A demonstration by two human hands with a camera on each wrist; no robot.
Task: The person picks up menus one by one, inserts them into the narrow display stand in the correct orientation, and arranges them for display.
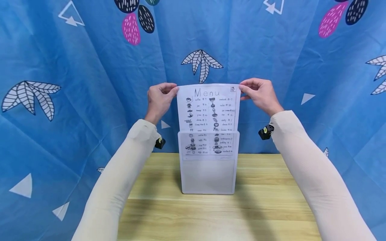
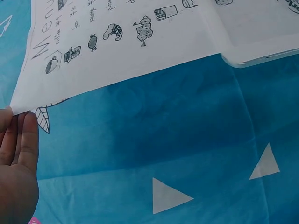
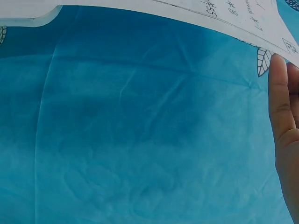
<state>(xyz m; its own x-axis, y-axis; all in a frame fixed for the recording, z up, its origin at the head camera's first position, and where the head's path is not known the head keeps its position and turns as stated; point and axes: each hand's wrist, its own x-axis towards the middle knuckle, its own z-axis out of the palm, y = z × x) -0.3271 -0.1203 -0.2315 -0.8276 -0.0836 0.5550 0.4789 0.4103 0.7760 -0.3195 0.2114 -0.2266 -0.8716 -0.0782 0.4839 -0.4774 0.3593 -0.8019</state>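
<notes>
Upright on the table stands a clear, white-edged sign holder (image 1: 208, 177). A paper menu (image 1: 208, 113) with small food drawings and prices is partly inside it; its lower part shows through the front panel and its upper part rises above the rim. My left hand (image 1: 160, 100) pinches the menu's top left corner between thumb and fingers. At the top right corner, my right hand (image 1: 261, 93) pinches the sheet the same way. The left wrist view shows the paper's edge (image 2: 126, 77) running from the left hand down to the holder's rounded corner (image 2: 238, 58).
The light wooden table (image 1: 163, 214) spreads in front of and beside the holder. Behind it hangs a blue patterned curtain (image 1: 99, 67), also along both sides. Small black devices sit at the left wrist (image 1: 160, 143) and the right wrist (image 1: 266, 132).
</notes>
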